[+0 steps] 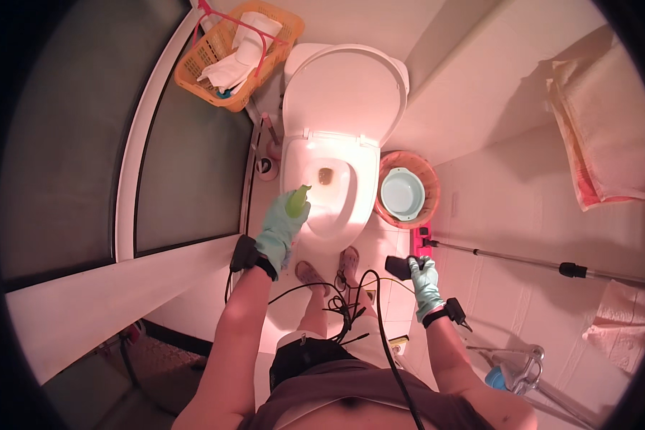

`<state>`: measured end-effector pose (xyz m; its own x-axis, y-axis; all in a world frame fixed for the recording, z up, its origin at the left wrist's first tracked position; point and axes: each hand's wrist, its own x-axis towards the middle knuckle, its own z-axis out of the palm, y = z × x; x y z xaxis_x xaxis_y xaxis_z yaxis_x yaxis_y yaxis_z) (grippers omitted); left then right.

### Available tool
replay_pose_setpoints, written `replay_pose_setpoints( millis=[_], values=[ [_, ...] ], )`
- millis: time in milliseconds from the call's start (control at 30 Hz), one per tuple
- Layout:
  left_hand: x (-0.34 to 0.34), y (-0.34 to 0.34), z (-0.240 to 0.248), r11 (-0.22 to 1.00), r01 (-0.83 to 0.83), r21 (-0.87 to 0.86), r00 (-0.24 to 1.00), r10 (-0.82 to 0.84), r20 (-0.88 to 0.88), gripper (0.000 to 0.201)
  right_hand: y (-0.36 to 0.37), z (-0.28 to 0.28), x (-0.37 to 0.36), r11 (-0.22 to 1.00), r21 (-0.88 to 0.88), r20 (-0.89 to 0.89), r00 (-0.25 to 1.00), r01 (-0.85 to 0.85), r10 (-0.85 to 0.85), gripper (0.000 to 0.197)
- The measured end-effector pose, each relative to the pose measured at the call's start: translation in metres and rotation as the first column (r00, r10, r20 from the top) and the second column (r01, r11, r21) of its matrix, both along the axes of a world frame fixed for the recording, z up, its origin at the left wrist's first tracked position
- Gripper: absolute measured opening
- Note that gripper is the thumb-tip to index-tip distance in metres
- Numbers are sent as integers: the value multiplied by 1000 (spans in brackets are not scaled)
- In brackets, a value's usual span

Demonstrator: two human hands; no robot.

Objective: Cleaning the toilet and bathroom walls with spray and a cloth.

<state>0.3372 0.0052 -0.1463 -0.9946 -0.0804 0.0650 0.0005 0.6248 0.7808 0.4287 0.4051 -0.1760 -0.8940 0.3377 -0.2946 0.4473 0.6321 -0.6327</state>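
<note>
My left hand (278, 228), in a mint-green rubber glove, is closed around a spray bottle with a green head (297, 202). It is over the left rim of the white toilet (294, 161), whose lid (347, 93) stands raised. A brownish patch (326, 175) shows inside the bowl. My right hand (426, 281), gloved alike, grips a dark, block-shaped object (398, 267) out to the right of the toilet's front; its exact kind cannot be made out. Most of the bottle's body is hidden behind my left hand and wrist.
A yellow basket (229, 43) with white cloths hangs at upper left. Right of the toilet, an orange bin (426, 168) holds a pale basin (403, 193). A toilet brush (269, 125) stands left. A mop pole (509, 259) crosses at right. Black cables (381, 322) dangle before me.
</note>
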Motion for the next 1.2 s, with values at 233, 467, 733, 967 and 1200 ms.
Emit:
replay_pose_setpoints(
  millis=[233,467,733,967,1200],
  values=[
    [5,55,15,990,-40,132,946,-5,323,28,18,-45,-40,975,-200,26,995,101,-98,29],
    [63,61,-58,999,34,-17,965,-29,259,32,15,-72,-90,942,-318,20,993,-104,116,24],
    [127,32,-94,955,-283,86,901,234,365,34,-10,-134,-108,957,-156,163,949,-244,269,30],
    [198,-12,-122,811,-580,78,796,543,269,44,-140,-159,-189,910,-220,-188,931,-352,314,23],
    [235,-26,-168,674,-732,95,617,598,512,40,-297,-255,-264,585,205,-582,383,-785,718,33]
  ],
)
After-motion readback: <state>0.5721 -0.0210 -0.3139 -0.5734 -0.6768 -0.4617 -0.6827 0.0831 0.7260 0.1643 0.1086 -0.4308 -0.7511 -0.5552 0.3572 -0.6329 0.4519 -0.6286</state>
